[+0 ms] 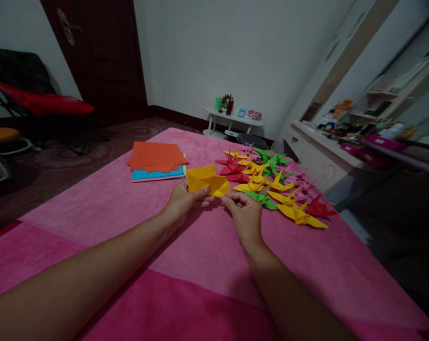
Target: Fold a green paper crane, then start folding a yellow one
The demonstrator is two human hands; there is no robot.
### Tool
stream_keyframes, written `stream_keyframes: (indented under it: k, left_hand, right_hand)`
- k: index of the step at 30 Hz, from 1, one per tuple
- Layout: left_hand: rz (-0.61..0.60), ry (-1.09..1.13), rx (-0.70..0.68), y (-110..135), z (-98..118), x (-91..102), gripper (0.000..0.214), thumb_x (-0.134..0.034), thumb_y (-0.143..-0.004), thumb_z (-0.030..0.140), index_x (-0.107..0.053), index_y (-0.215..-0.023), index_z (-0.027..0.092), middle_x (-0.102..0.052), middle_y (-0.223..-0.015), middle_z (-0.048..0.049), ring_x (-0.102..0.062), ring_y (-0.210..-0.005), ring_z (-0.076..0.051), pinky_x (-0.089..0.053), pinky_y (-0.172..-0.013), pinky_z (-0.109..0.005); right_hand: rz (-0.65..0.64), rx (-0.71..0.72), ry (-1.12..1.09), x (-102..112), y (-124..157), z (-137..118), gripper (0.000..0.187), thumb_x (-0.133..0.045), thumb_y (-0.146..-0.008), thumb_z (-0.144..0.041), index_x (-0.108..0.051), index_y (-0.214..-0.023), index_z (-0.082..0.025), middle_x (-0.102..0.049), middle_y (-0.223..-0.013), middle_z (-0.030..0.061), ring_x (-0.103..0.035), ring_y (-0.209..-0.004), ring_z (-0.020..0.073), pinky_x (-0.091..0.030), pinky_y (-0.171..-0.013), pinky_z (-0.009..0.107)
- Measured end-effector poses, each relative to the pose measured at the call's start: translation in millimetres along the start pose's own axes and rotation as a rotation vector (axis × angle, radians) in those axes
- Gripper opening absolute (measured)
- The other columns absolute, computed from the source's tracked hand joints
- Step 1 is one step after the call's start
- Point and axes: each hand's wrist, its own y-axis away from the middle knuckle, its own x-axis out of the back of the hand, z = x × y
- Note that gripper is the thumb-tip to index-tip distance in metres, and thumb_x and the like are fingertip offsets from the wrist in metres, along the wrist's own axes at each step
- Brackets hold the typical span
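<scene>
A partly folded yellow paper [207,180] is held above the pink bed cover [93,213]. My left hand [182,202] pinches its lower left edge, fingers closed on it. My right hand [243,213] has its fingers curled at the paper's lower right corner and pinches it there. To the right of my hands lie several folded paper cranes [271,182] in yellow, green, red and pink. A stack of flat paper sheets [156,161], orange on top and blue below, rests to the left of the yellow paper.
A dark door [101,57] stands at the back left, with a chair with a red cushion [40,102] beside it. A small white table [232,121] carries small items against the far wall. A cluttered dresser [342,142] runs along the right.
</scene>
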Motion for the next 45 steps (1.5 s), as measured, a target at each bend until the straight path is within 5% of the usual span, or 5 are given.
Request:
stream_keyframes:
  k: [15, 30, 45]
  left_hand:
    - [0.053, 0.006, -0.005, -2.8, 0.2, -3.6, 0.036, -0.078, -0.062, 0.01, -0.065, -0.096, 0.007, -0.071, -0.088, -0.0115, -0.067, -0.062, -0.013, -0.054, -0.053, -0.019]
    - [0.015, -0.011, -0.015, 3.7, 1.4, -10.7, 0.033, -0.079, -0.053, 0.01, -0.065, -0.083, 0.007, -0.066, -0.067, -0.0033, -0.054, -0.048, -0.008, -0.043, -0.047, -0.019]
    - [0.108, 0.008, 0.05, 3.8, 3.6, -13.7, 0.01, -0.068, -0.071, 0.009, -0.067, -0.08, 0.006, -0.069, -0.065, -0.0091, -0.064, -0.052, -0.014, -0.05, -0.051, -0.021]
  right_hand:
    - [0.102, -0.067, -0.15, -2.0, 0.9, -0.1, 0.031, -0.077, -0.057, -0.023, -0.046, -0.059, -0.02, -0.056, -0.05, -0.0065, -0.055, -0.047, 0.0122, -0.042, -0.047, 0.023]
    - [-0.098, -0.134, -0.255, -11.5, 0.1, 6.3, 0.039, -0.078, -0.058, -0.03, -0.058, -0.09, -0.019, -0.073, -0.08, 0.0032, -0.07, -0.067, 0.0198, -0.057, -0.067, 0.033]
    - [-0.039, -0.186, -0.222, -4.2, -1.3, 0.9, 0.042, -0.077, -0.058, -0.019, -0.057, -0.095, -0.016, -0.074, -0.075, 0.0033, -0.068, -0.059, 0.0153, -0.053, -0.058, 0.025]
